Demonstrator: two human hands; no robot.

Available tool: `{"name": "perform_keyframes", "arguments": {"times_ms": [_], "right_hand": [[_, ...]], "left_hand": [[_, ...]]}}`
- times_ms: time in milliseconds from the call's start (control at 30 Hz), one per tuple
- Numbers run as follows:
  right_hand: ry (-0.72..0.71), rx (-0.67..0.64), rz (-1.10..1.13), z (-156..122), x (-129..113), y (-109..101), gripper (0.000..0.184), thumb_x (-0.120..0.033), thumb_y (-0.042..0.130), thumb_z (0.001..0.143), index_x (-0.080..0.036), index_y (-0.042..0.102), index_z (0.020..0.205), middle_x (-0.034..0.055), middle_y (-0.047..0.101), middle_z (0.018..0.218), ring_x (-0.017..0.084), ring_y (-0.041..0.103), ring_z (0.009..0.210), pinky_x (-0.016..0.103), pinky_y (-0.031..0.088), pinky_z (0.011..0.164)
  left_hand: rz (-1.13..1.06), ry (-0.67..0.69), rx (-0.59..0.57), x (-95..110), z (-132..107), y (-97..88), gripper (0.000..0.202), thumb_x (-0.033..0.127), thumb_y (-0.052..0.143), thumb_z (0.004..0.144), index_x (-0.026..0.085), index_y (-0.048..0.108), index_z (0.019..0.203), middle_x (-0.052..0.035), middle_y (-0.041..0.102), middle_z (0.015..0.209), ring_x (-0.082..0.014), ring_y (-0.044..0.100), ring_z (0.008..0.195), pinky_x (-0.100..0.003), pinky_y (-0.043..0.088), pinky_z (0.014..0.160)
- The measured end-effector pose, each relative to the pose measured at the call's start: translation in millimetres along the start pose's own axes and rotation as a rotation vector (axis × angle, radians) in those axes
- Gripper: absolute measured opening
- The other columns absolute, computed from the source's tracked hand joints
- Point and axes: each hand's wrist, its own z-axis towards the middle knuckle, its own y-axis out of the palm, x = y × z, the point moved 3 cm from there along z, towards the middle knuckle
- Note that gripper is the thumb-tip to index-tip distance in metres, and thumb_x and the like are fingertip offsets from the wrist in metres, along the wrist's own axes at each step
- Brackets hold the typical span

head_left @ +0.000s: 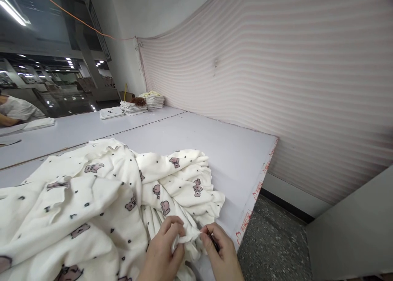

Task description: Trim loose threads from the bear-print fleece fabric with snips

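A large heap of soft white cloth [101, 199], printed with pinkish-brown animal figures and small dark marks, spreads over the table's near left part. My left hand [166, 250] is closed on a bunched edge of this cloth, pinched between thumb and fingers. Just to its right, my right hand [222, 252] is closed around a slim dark pointed tool [212, 238]; its exact kind cannot be made out. The right fingertips meet the end of the cloth edge that stretches from the left hand. Part of the tool is hidden by the fingers.
The grey table [196, 129] ends at a taped right edge [254, 195]. Folded white stacks [132, 107] stand at the back, with a brown tuft on one. A striped pink-and-white curtain [260, 68] hangs behind. At far left, a person [21, 109] leans at the table.
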Motion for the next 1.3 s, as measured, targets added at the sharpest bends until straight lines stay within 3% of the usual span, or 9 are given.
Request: {"name": "perform_keyframes", "arguments": {"times_ms": [167, 267, 433, 700, 800, 933, 1067, 1233, 1300], "right_hand": [[-0.105, 0.022, -0.149, 6, -1, 10, 0.019, -0.020, 0.044, 0.088, -0.021, 0.063, 0.093, 0.0055, 0.060, 0.088, 0.019, 0.061, 0.080, 0.024, 0.048, 0.069], [-0.162, 0.155, -0.212, 4, 2, 17, 0.027, -0.014, 0.046, 0.081, -0.024, 0.064, 0.098, 0.0066, 0.059, 0.094, 0.020, 0.064, 0.080, 0.025, 0.051, 0.067], [-0.199, 0.070, -0.079, -2, 2, 28, 0.017, -0.022, 0.053, 0.082, -0.024, 0.064, 0.096, 0.0049, 0.065, 0.088, 0.019, 0.064, 0.080, 0.024, 0.050, 0.070], [0.135, 0.021, 0.134, 5, 5, 36, 0.028, -0.045, 0.048, 0.089, -0.020, 0.054, 0.077, -0.0050, 0.049, 0.053, 0.011, 0.048, 0.049, 0.019, 0.038, 0.049], [0.190, 0.009, 0.212, 4, 8, 31, 0.026, -0.045, 0.056, 0.084, -0.019, 0.055, 0.079, -0.0028, 0.055, 0.059, 0.013, 0.053, 0.056, 0.020, 0.044, 0.055], [0.088, -0.097, 0.105, 1, 11, 18, 0.022, -0.038, 0.061, 0.078, -0.020, 0.069, 0.087, 0.0039, 0.066, 0.079, 0.020, 0.062, 0.075, 0.026, 0.047, 0.069], [0.127, -0.221, 0.025, 3, 20, 17, 0.019, -0.032, 0.063, 0.074, -0.020, 0.075, 0.083, 0.0039, 0.067, 0.073, 0.021, 0.061, 0.071, 0.027, 0.045, 0.066], [0.335, -0.371, 0.271, 5, 33, 24, 0.026, -0.039, 0.068, 0.072, -0.016, 0.075, 0.066, 0.0021, 0.064, 0.058, 0.018, 0.058, 0.061, 0.026, 0.043, 0.060], [0.355, -0.297, 0.272, 12, 37, 13, 0.030, -0.044, 0.066, 0.074, -0.016, 0.075, 0.066, 0.0029, 0.064, 0.060, 0.019, 0.059, 0.065, 0.027, 0.045, 0.064]], "left_hand": [[-0.452, -0.253, -0.260, -9, 6, 0.0, 0.018, 0.019, 0.047, 0.076, 0.021, 0.060, 0.088, -0.0001, 0.064, 0.083, -0.0207, 0.059, 0.087, -0.028, 0.044, 0.081], [-0.621, -0.285, -0.274, -13, 10, 0.0, 0.022, 0.037, 0.053, 0.082, 0.018, 0.063, 0.086, -0.0007, 0.066, 0.082, -0.0208, 0.058, 0.086, -0.028, 0.045, 0.080], [-0.517, -0.212, -0.200, -18, 10, 3.3, 0.026, 0.042, 0.054, 0.083, 0.018, 0.063, 0.081, -0.0010, 0.064, 0.081, -0.0202, 0.056, 0.085, -0.027, 0.044, 0.081], [-0.340, -0.184, -0.207, -8, 5, -1.0, 0.025, 0.041, 0.051, 0.084, 0.020, 0.063, 0.087, -0.0011, 0.064, 0.085, -0.0198, 0.056, 0.087, -0.027, 0.042, 0.084], [-0.344, -0.214, -0.160, -9, 6, -2.7, 0.028, 0.044, 0.051, 0.084, 0.019, 0.063, 0.081, -0.0017, 0.065, 0.082, -0.0208, 0.056, 0.086, -0.028, 0.042, 0.083], [-0.354, -0.281, -0.114, -14, 5, -2.5, 0.029, 0.046, 0.052, 0.081, 0.020, 0.062, 0.085, -0.0015, 0.066, 0.087, -0.0220, 0.056, 0.091, -0.029, 0.042, 0.085], [-0.336, -0.273, -0.147, -11, 6, -0.4, 0.027, 0.042, 0.052, 0.080, 0.019, 0.065, 0.087, -0.0022, 0.068, 0.091, -0.0225, 0.058, 0.094, -0.028, 0.043, 0.088], [-0.238, -0.230, -0.189, -5, 5, 0.8, 0.025, 0.036, 0.049, 0.081, 0.017, 0.065, 0.085, -0.0035, 0.069, 0.086, -0.0214, 0.062, 0.089, -0.027, 0.047, 0.083], [-0.119, -0.130, -0.158, -5, 5, 2.8, 0.021, 0.031, 0.047, 0.083, 0.018, 0.064, 0.082, -0.0034, 0.068, 0.081, -0.0202, 0.062, 0.081, -0.028, 0.048, 0.077]]}}
